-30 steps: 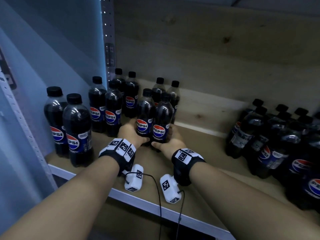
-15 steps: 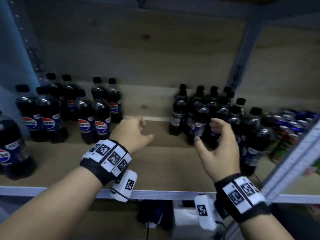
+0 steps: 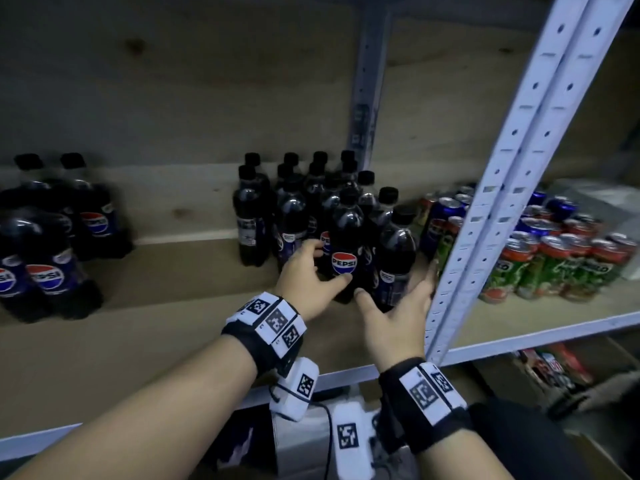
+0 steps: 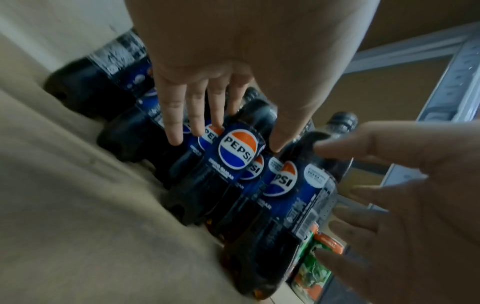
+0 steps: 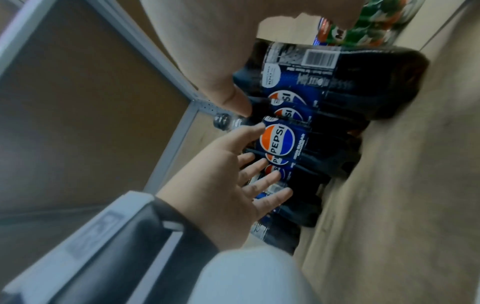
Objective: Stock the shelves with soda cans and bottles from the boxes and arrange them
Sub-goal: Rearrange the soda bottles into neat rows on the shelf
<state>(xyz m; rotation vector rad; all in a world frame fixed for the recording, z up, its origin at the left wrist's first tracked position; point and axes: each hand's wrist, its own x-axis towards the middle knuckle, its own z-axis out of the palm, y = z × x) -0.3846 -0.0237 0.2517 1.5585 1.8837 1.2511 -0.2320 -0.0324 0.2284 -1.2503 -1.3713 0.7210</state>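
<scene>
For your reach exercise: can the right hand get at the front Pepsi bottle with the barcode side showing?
Probably yes. The right hand is open right beside that bottle, nothing between them; the upright post crowds its outer side.

dim light, wood back panel [image 3: 173, 81], white perforated upright [image 3: 519, 161]

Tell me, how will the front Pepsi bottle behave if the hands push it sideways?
The front Pepsi bottle looks full, so probably heavy. Tall and narrow, it may tip rather than slide. Neighbouring bottles stand close and would likely get knocked.
</scene>
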